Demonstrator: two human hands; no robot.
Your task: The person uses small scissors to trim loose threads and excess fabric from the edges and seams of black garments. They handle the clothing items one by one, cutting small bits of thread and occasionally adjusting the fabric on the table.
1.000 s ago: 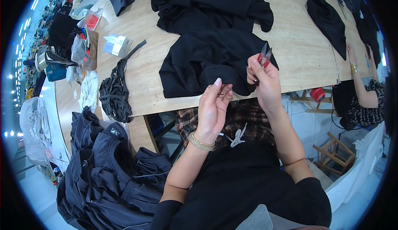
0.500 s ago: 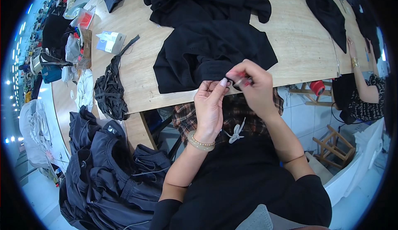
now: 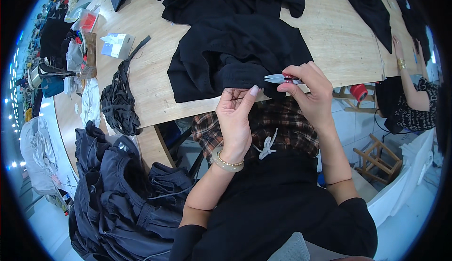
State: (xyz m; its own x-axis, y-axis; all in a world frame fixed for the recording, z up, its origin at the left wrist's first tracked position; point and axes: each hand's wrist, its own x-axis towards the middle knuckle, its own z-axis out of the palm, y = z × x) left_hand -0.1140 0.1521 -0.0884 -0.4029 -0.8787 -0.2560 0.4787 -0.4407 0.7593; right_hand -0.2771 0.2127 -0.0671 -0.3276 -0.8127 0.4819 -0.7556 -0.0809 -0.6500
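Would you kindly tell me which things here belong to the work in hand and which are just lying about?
In hand:
- black garment, pinched by left hand
- thread snips, in right hand

Lying about:
- bundle of black straps
- small white box
- dark garment pile
- far black cloth

matt black cloth garment [image 3: 235, 54], shiny metal snips [image 3: 278, 78]

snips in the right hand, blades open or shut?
Shut, apparently: the thread snips in the right hand show one narrow silver point, no visible gap between blades.
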